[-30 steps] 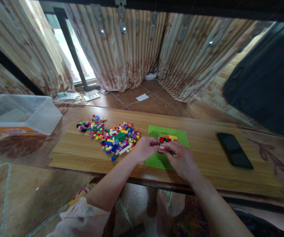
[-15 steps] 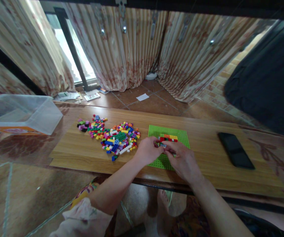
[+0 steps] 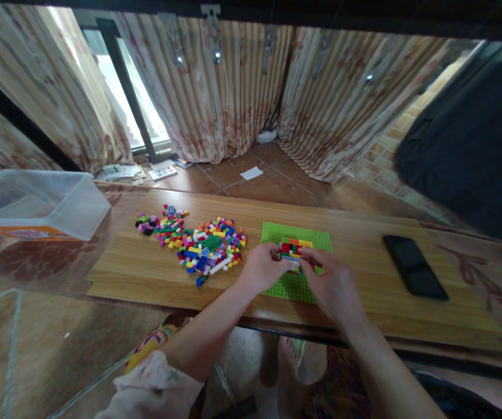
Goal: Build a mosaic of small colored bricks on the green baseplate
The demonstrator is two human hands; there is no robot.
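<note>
A low build of coloured toy bricks [image 3: 292, 248], with red, orange, yellow and white ones showing, sits on the green studded baseplate [image 3: 294, 289]. My left hand [image 3: 263, 266] is closed at the build's left side, thumb and fingers gripping its edge. From the right, my right hand [image 3: 333, 284] pinches at the build's front right part; its fingertips cover the bricks there, and whether a loose brick is between them is hidden. Left of the baseplate lies a spread pile of loose toy bricks [image 3: 211, 244] in many colours.
A black phone [image 3: 414, 266] lies on the right of the wooden board [image 3: 364, 291]. At the far left stands a clear plastic bin [image 3: 71, 203] with an orange label. Striped curtains [image 3: 233, 93] hang beyond, and papers [image 3: 120, 173] lie on the floor.
My right hand has shifted slightly right along the build, so more of its red and white bricks show. My left hand stays at the left side.
</note>
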